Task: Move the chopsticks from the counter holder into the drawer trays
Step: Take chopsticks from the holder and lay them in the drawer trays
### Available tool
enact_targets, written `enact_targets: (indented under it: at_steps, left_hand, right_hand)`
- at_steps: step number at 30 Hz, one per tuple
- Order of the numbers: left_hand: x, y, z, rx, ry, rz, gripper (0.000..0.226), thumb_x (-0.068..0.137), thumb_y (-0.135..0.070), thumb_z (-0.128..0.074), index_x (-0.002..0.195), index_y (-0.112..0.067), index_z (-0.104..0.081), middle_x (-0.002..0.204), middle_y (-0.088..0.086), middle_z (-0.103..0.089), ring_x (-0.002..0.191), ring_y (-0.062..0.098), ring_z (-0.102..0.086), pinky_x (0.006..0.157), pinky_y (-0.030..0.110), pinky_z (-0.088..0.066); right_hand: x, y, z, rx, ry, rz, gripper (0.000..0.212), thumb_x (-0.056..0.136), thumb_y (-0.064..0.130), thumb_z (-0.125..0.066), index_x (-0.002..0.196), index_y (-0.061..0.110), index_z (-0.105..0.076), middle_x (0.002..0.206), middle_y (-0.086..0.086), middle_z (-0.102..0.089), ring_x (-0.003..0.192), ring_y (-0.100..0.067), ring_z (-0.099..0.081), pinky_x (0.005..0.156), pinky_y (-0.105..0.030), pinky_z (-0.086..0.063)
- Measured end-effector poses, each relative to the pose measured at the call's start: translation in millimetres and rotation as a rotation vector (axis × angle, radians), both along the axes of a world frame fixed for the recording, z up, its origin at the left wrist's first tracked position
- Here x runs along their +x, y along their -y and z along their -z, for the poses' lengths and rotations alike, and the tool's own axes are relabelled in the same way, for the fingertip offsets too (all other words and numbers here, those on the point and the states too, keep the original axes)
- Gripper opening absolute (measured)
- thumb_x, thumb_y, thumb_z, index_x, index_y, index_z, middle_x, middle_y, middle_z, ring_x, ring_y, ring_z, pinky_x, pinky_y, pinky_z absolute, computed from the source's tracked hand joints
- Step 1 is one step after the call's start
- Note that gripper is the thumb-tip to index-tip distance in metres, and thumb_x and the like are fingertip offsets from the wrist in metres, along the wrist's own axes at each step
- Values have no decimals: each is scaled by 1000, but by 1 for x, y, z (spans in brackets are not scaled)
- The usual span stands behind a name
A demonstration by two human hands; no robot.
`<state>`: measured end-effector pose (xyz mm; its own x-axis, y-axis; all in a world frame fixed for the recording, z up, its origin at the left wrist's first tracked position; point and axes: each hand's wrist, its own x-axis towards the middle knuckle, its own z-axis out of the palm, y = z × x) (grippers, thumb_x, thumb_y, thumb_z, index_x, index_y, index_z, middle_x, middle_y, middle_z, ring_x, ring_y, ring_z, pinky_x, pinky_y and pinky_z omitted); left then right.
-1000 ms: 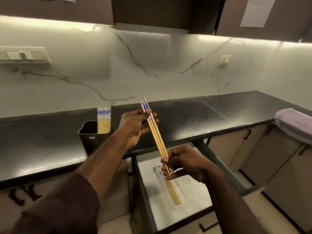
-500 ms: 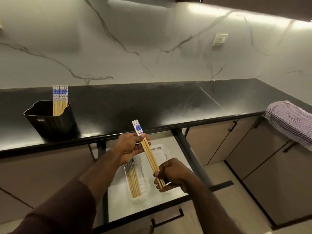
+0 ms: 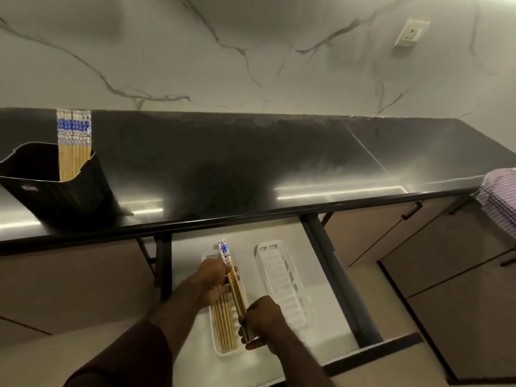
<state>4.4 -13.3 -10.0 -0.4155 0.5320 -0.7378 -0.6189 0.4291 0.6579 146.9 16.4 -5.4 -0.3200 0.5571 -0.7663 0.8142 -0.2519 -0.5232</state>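
A small bundle of wooden chopsticks [image 3: 234,286] with blue-patterned tops hangs just above the left white tray [image 3: 216,346] in the open drawer [image 3: 282,233]. My left hand [image 3: 213,280] grips the bundle near its patterned end and my right hand [image 3: 261,321] pinches its lower tips. Several chopsticks [image 3: 223,325] lie in that left tray. The right white tray [image 3: 282,280] holds nothing. On the counter at the left stands the black holder [image 3: 60,188] with several more chopsticks [image 3: 74,143] upright in it.
The black countertop [image 3: 251,163] overhangs the back of the drawer. The drawer's dark rails [image 3: 332,275] run along its right side. Beige cabinet doors [image 3: 446,275] fill the right, and a striped cloth [image 3: 499,196] hangs off the counter edge there.
Both hands have lowered the bundle from chest height down into the drawer, close over the left tray. My view has tilted down toward the drawer.
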Motion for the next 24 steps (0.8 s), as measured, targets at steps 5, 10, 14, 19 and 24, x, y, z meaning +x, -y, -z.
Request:
enact_targets:
  at_steps: [5,10,14,19,24]
  left_hand:
    - [-1,-9,50,-93,44,0,16,94,1,-36,89,-3,-50,80,16,-44,64,26,-45,62,38,-48]
    - [1,-14,74,-134,89,-14,26,91,6,-34,75,-11,-45,66,8,-39,61,21,-40,62,34,-44]
    - [0,-19,83,-135,107,-15,29,89,9,-35,72,-12,-43,67,7,-39,61,19,-40,60,32,-43]
    - [0,-19,92,-118,125,-20,18,91,7,-41,95,-8,-50,87,11,-48,86,28,-48,86,46,-49]
    - [1,-20,93,-108,110,17,17,91,4,-41,90,-11,-50,82,10,-42,77,23,-40,71,38,-38]
  right_hand:
    - [-13,4,38,65,142,16,13,81,16,-64,90,6,-68,71,-6,-73,52,-18,-71,49,-42,-61]
    - [-18,1,66,124,230,-54,16,83,21,-63,93,8,-66,82,-7,-73,58,-20,-73,50,-39,-61]
    - [-20,1,78,157,249,-100,16,86,18,-61,96,7,-66,83,-7,-73,56,-20,-72,49,-36,-61]
    - [-25,7,84,268,257,-193,15,88,21,-56,98,11,-59,98,-6,-69,81,-28,-73,71,-39,-62]
    - [-23,12,93,402,299,-317,18,88,19,-48,100,13,-59,107,-7,-64,99,-27,-66,83,-33,-56]
